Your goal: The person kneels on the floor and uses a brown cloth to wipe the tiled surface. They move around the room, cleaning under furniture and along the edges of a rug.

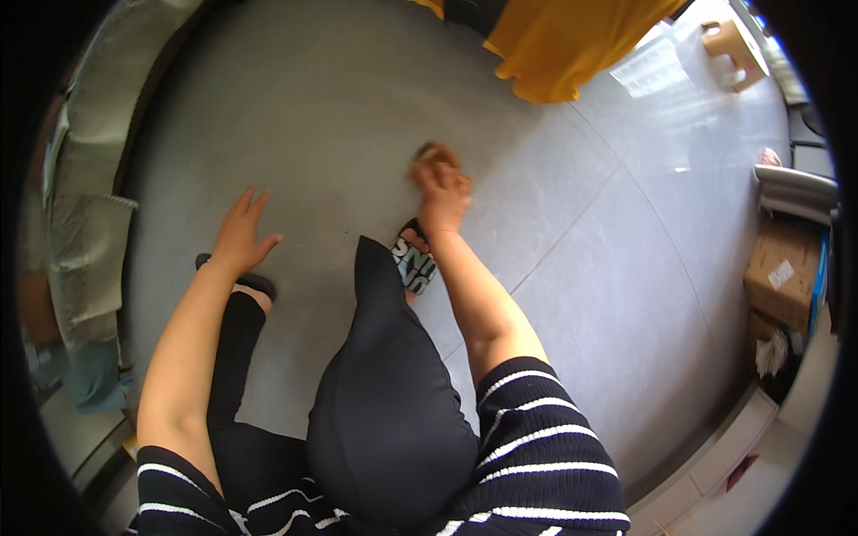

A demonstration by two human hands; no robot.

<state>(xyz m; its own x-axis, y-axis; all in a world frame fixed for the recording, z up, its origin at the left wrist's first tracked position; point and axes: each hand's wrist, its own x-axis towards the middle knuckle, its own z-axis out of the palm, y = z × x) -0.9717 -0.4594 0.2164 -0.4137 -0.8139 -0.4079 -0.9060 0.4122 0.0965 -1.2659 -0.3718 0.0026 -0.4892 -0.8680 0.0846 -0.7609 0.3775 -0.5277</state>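
Observation:
My right hand is closed over a brown ring-shaped roll that looks like packing tape, above the grey floor and just beyond my right foot. Motion blurs the roll and the fingertips, and the hand covers part of it. Out to the left, my left hand is held with its fingers apart and nothing in it, above the black slipper on my left foot. A slipper with a light printed strap is on my right foot.
Yellow cloth hangs at the far edge. A cut cardboard piece lies at the far right. Cardboard boxes stand along the right side near a pale cabinet. Light draped fabric lines the left side.

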